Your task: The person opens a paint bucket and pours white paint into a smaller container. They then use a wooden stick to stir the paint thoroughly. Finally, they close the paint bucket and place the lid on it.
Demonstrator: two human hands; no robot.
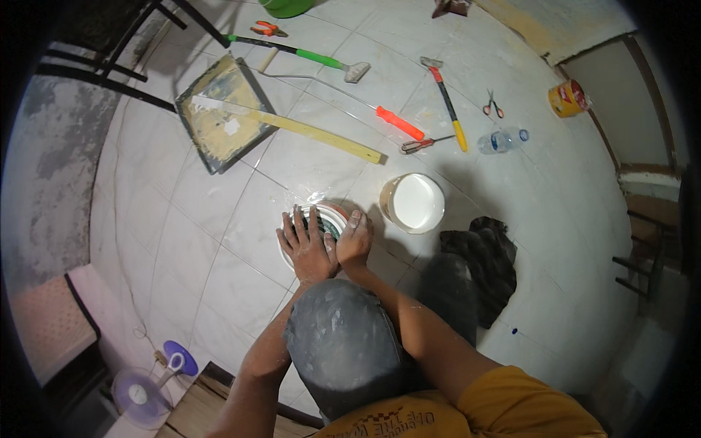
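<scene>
A round tub [284,255] with a white rim and a dark green middle on its lid stands on the floor in front of my knee. My left hand [310,247] lies flat across the lid, its fingers spread. At the right edge my right hand [353,242] is closed against the rim, with its fingers curled down the side and partly hidden. Whitish dust or paint marks both hands. Just to the right and a little farther off stands an uncovered container [416,204] of white paint.
A paint tray [219,150] with a yellowish stick [314,131] across it sits far left. Beyond lie a roller frame [398,123], scrapers [445,95], pliers [269,29], scissors [493,106] and a plastic bottle [500,140]. A dark cloth [485,266] lies right of my leg.
</scene>
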